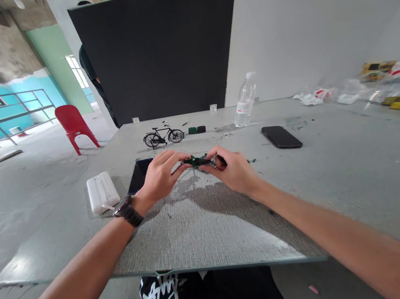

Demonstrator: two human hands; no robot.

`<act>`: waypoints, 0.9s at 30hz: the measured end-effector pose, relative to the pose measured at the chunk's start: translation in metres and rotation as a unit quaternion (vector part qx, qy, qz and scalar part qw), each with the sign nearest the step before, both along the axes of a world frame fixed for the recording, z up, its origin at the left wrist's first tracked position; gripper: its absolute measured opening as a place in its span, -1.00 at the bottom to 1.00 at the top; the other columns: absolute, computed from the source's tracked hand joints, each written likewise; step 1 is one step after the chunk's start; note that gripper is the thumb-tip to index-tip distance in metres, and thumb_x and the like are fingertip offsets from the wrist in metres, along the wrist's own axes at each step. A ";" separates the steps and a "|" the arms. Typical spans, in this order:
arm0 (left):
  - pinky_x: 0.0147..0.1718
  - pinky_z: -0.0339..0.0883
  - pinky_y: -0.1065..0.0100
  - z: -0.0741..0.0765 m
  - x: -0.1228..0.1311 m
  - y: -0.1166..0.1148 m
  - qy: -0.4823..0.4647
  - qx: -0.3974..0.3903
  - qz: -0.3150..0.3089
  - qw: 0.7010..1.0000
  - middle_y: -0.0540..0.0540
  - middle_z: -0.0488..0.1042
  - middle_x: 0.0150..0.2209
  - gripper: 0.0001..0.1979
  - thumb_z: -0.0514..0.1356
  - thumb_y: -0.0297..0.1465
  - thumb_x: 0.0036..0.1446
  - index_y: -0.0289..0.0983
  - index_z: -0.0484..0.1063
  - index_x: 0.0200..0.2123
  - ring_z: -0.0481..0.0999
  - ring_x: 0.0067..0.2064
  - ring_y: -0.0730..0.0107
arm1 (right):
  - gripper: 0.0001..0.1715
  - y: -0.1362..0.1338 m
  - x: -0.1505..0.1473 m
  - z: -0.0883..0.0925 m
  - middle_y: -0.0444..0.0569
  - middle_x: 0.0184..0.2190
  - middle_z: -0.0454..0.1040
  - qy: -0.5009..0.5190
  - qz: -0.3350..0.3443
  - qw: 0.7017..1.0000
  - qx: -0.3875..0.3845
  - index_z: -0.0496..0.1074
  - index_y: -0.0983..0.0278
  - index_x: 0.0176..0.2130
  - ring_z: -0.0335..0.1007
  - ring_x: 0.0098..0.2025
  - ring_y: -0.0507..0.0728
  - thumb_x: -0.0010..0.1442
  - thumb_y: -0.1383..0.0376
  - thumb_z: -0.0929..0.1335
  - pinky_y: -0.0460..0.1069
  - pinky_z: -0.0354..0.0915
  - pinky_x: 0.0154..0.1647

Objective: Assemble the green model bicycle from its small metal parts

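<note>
Both my hands meet over the middle of the grey table [206, 231] and pinch a small dark green model bicycle [199, 160] between them. My left hand [160, 175], with a black watch on its wrist, grips the model's left end with curled fingers. My right hand [231, 169] holds the right end, fingers closed around a wheel. A finished black model bicycle [163, 136] stands upright farther back on the table. A dark tablet [138, 175] lies flat just behind my left hand, partly hidden by it.
A white case [102, 192] lies left of my hands. A black phone [281, 136] lies to the right, a clear water bottle [244, 100] behind it. Small dark boxes [197, 130] sit near the black board [162, 48]. Plastic bags and packets [377, 82] litter the far right. A red chair [74, 124] stands at left.
</note>
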State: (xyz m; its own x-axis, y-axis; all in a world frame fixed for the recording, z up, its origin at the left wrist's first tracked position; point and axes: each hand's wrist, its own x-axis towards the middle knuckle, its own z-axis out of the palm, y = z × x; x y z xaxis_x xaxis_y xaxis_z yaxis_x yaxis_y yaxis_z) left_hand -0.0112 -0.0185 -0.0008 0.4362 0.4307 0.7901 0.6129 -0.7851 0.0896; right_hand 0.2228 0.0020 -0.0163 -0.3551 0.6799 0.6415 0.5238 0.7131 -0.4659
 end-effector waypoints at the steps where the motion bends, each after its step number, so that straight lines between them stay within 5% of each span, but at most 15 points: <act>1: -0.15 0.43 0.19 0.000 0.000 0.000 -0.001 -0.004 0.002 1.000 -0.15 0.58 -0.18 -0.82 0.19 -0.32 0.35 -0.29 0.48 -0.10 0.54 -0.15 0.25 | -0.65 0.000 0.000 0.001 -0.30 -0.61 0.11 -0.002 0.003 1.000 -0.005 0.33 0.19 -0.25 0.00 -0.60 -0.02 0.25 -0.01 0.41 -0.07 0.00 -0.54; 13: -0.37 0.49 0.40 -0.009 -0.002 0.014 -0.174 -0.063 0.061 0.981 -0.12 0.62 -0.25 -0.90 0.20 -0.40 0.32 -0.27 0.49 -0.15 0.61 -0.24 0.34 | -0.62 0.001 0.009 0.008 -0.27 -0.63 0.17 0.002 -0.031 0.999 -0.015 0.35 0.20 -0.07 0.09 -0.61 0.02 0.33 -0.03 0.31 -0.04 0.03 -0.50; 21: -0.33 0.62 0.33 -0.020 -0.002 0.024 -0.273 -0.119 0.016 0.954 -0.13 0.58 -0.23 -0.88 0.19 -0.37 0.32 -0.29 0.45 -0.14 0.61 -0.25 0.38 | -0.24 0.017 0.014 -0.005 -0.21 -0.61 0.28 -0.047 -0.087 0.994 -0.054 0.29 0.27 0.22 0.19 -0.59 0.07 0.25 -0.14 0.35 -0.03 0.01 -0.52; 27: -0.36 0.63 0.37 -0.020 -0.001 0.025 -0.288 -0.141 -0.007 0.947 -0.13 0.56 -0.24 -0.88 0.21 -0.37 0.30 -0.29 0.45 -0.15 0.60 -0.26 0.39 | -0.44 0.022 0.020 -0.001 -0.15 -0.63 0.34 -0.090 -0.103 0.989 -0.048 0.53 0.21 -0.02 0.23 -0.56 0.09 0.30 -0.13 0.29 -0.03 0.03 -0.49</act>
